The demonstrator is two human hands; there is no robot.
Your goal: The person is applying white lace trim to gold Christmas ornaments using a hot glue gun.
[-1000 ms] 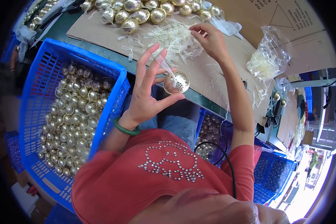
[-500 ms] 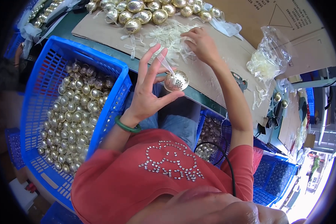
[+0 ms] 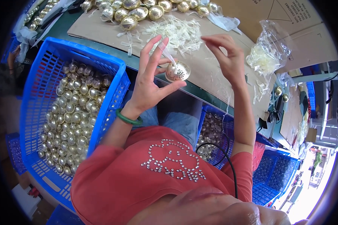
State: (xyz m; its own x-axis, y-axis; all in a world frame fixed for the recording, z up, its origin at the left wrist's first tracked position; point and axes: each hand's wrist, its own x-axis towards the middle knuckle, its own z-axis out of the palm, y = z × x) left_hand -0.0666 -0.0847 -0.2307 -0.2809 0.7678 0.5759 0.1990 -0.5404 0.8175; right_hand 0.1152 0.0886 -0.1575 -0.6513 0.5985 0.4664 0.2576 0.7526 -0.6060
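Sitting at the counter's near edge, a large blue plastic crate [image 3: 45, 75] holds many small gold balls [image 3: 73, 116]. Beside it, over the edge, the left hand [image 3: 148, 90] has its fingers clamped on a perforated gold metal ball [image 3: 177, 71]. The right hand [image 3: 227, 56] pinches a thin pale ribbon strand [image 3: 168, 55], fingers together.

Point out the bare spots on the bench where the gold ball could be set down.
Bare cardboard sheet lies between the ribbon pile and the bench's near edge, left of the left hand. More lies beyond the right hand, near the plastic bag. The far edge is crowded with gold balls; the blue crate is full.
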